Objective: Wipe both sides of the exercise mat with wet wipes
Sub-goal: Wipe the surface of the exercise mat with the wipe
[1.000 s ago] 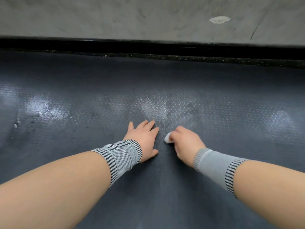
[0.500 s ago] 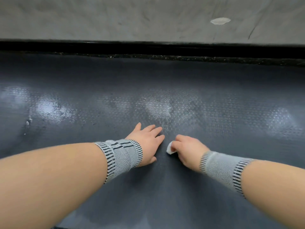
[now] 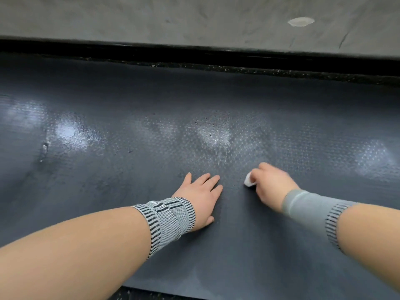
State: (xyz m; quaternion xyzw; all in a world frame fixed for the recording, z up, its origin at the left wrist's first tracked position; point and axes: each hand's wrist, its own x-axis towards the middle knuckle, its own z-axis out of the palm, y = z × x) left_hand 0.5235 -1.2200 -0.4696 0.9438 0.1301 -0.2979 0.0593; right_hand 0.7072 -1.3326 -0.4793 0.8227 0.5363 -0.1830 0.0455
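A: Where is the mat?

B: The exercise mat (image 3: pixel 259 245) lies flat on the floor and fills most of the view. It is dark grey with tiny bumps. Its far edge runs along a black strip (image 3: pixel 194 51) under a grey wall (image 3: pixel 151 16).

A: What are the hands doing?

B: The left hand (image 3: pixel 200 199) lies flat on the mat, fingers straight and close together, pressing down. The right hand (image 3: pixel 271 184) has its fingers curled round a small white wet wipe (image 3: pixel 249 180), and the wipe touches the mat.

A: Did anything just change?

B: Yes. A moment ago the wipe hand sat right beside the flat hand. Now it has slid off to the right and a bit further away, so there is a gap of mat between them. The flat hand has hardly moved.

A: What does that mean?

B: I think the hand is rubbing side to side, and the flat hand keeps the mat from sliding. Shiny wet patches (image 3: pixel 71 133) show past the hands, so some of this side looks wiped already.

A: Is the job nearly done?

B: I don't think so. The near part looks dry, and the other side is still face down
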